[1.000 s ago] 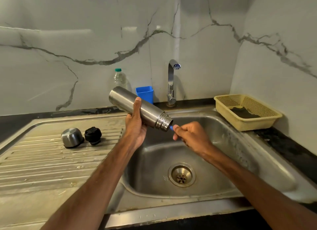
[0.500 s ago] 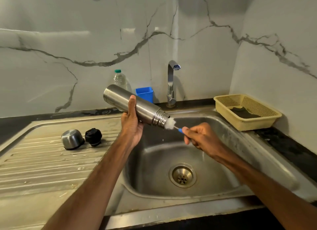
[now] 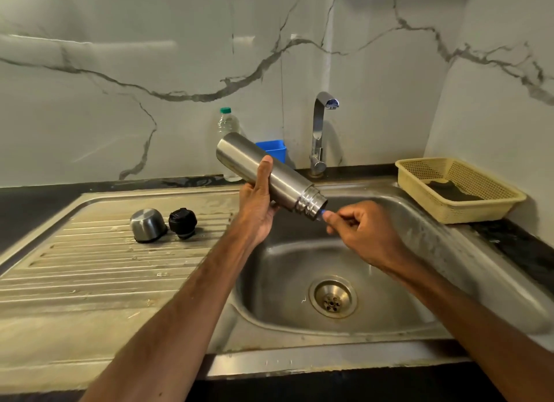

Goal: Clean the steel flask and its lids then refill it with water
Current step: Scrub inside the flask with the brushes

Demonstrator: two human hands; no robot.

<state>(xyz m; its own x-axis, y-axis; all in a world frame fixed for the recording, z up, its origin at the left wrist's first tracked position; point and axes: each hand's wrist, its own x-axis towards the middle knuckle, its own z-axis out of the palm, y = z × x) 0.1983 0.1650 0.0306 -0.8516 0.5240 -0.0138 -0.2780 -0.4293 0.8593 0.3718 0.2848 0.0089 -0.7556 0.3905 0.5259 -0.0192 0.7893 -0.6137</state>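
Note:
My left hand (image 3: 257,205) grips the steel flask (image 3: 239,158) around its middle and holds it tilted over the sink basin (image 3: 389,296), mouth down to the right. My right hand (image 3: 358,229) pinches the blue handle of a bottle brush (image 3: 321,212) right at the flask's mouth; the bristles are hidden inside the flask. The steel cup lid (image 3: 147,224) lies upside down on the ribbed drainboard (image 3: 90,275). The black stopper lid (image 3: 183,222) sits beside it on its right.
The steel tap (image 3: 319,131) stands behind the basin with no water running. A blue tub (image 3: 274,149) and a clear plastic bottle (image 3: 227,124) stand by the wall. A yellow basket (image 3: 455,188) holding a dark scrub pad sits on the right counter. The drain (image 3: 332,296) lies low in the basin.
Half a second ago the white bristles stuck out of the flask's mouth; now my right hand has pushed the brush back inside. The flask has stayed tilted in my left hand.

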